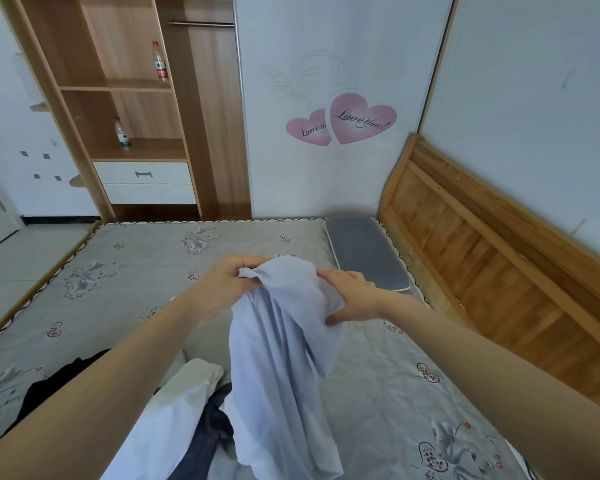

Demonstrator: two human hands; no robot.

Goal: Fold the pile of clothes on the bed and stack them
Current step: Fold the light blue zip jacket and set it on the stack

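From the head view, a pale blue shirt (pixel 284 358) hangs crumpled above the bed (pixel 125 271), thin and creased, its top bunched. The left hand (pixel 232 278) grips that bunch; the right hand (pixel 352 296) pinches the fabric beside it. More clothes (pixel 187 410) lie heaped below.

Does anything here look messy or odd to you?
Only the clothes. The light blue shirt hangs bunched from the left hand and right hand, and a rumpled pile lies unfolded on the bed. Two bottles stand upright on the shelves.
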